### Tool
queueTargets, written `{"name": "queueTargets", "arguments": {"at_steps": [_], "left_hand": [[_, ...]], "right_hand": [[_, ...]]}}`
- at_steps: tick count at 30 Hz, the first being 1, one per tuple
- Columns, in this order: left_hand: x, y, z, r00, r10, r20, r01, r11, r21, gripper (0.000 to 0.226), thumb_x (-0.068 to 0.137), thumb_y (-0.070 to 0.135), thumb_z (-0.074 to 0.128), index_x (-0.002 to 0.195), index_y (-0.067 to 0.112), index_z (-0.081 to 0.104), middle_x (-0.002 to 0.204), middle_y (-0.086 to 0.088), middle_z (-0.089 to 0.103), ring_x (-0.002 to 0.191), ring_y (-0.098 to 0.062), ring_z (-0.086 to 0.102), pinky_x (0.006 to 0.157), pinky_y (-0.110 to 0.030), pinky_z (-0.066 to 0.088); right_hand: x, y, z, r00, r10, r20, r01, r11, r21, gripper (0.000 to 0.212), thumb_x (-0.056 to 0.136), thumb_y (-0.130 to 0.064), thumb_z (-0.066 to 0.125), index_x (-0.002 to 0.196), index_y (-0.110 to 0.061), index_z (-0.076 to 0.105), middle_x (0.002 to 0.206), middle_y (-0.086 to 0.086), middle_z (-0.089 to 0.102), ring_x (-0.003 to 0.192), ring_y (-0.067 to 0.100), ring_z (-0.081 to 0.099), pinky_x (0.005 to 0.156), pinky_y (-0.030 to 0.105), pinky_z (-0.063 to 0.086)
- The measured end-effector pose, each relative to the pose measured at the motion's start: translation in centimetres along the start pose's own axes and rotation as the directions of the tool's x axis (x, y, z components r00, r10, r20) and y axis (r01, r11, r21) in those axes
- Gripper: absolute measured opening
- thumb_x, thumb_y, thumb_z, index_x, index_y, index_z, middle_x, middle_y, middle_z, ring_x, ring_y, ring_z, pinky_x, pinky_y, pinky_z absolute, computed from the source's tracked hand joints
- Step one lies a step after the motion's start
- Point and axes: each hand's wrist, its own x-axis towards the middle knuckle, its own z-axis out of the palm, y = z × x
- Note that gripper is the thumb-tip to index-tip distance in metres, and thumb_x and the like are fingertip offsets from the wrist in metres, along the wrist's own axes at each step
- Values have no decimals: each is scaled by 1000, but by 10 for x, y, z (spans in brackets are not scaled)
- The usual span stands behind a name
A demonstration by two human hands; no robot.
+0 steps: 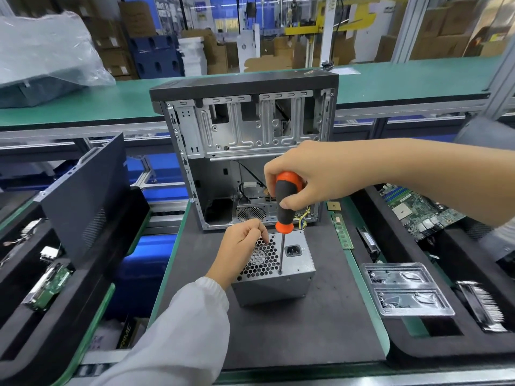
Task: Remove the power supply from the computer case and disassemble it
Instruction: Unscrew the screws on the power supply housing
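Observation:
The silver power supply [281,282] stands on the dark mat in front of the open computer case [245,151], its honeycomb fan grille and power socket facing up. My right hand [309,174] grips an orange and black screwdriver [285,201] held upright, its tip on a screw at the near edge of the grille. My left hand [239,249] rests on the left side of the power supply with curled fingers touching the grille. Yellow and black wires run from the power supply's far side into the case.
The dark mat [278,335] lies on a green bench. A dark side panel [83,190] leans at the left. Foam trays at the right hold a motherboard [418,210], a clear plastic blister tray [404,288] and a heatsink [482,305]. A memory stick [342,232] lies beside the mat.

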Motion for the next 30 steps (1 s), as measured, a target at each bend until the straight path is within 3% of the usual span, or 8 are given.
{"name": "queueTargets", "arguments": {"at_steps": [10, 14, 18, 21, 25, 28, 30], "left_hand": [[-2, 6, 1, 1000, -4, 0, 4, 998, 55, 32, 86, 13, 41, 64, 27, 60, 50, 11, 45, 51, -9, 37, 59, -30, 36], [-2, 6, 1, 1000, -4, 4, 3, 996, 91, 37, 91, 4, 42, 66, 24, 60, 47, 13, 45, 47, -5, 35, 56, -26, 33], [-2, 7, 0, 1000, 3, 2, -3, 996, 91, 33, 89, 9, 42, 66, 23, 61, 55, -5, 52, 52, -11, 39, 58, -33, 38], [-3, 8, 1, 1000, 1, -2, -1, 996, 90, 31, 87, 13, 41, 66, 25, 61, 51, 8, 46, 47, -6, 34, 53, -30, 34], [-1, 7, 1, 1000, -5, -10, 6, 995, 101, 31, 88, 10, 42, 67, 22, 62, 55, -5, 50, 49, -10, 36, 58, -41, 44], [-3, 8, 1, 1000, 2, -7, -1, 995, 98, 30, 86, 10, 41, 67, 21, 62, 48, 7, 44, 46, -7, 33, 50, -31, 33], [-5, 9, 1, 1000, 7, -4, -6, 995, 96, 30, 86, 11, 40, 68, 22, 61, 44, 13, 40, 43, -5, 32, 48, -23, 28]], "right_hand": [[0, 0, 0, 1000, 2, 12, -2, 1000, 9, 15, 83, -33, 67, 95, -30, 59, 79, -15, 60, 68, 8, 58, 65, 30, 51], [2, 0, 1, 1000, -3, 6, 3, 1000, -1, 14, 83, -33, 67, 94, -31, 59, 77, -17, 59, 65, 2, 56, 60, 21, 46], [3, 0, -1, 1000, 2, 3, -2, 1000, -3, 15, 82, -32, 67, 95, -30, 60, 77, -16, 59, 65, 5, 57, 62, 26, 50], [4, 1, -1, 1000, 4, -4, -4, 1000, -14, 15, 82, -33, 67, 94, -30, 60, 77, -15, 59, 63, 4, 55, 62, 26, 48], [4, 2, 0, 1000, 6, 4, -6, 1000, 5, 13, 82, -32, 67, 92, -31, 60, 72, -16, 60, 60, 5, 56, 61, 27, 49], [3, 3, 0, 1000, 0, 0, 0, 1000, -8, 12, 81, -32, 67, 90, -31, 60, 67, -22, 59, 58, -2, 54, 55, 15, 42], [3, 3, -1, 1000, -4, 15, 4, 1000, -17, 12, 81, -32, 67, 90, -32, 59, 69, -35, 56, 60, -8, 52, 53, 16, 38]]}}
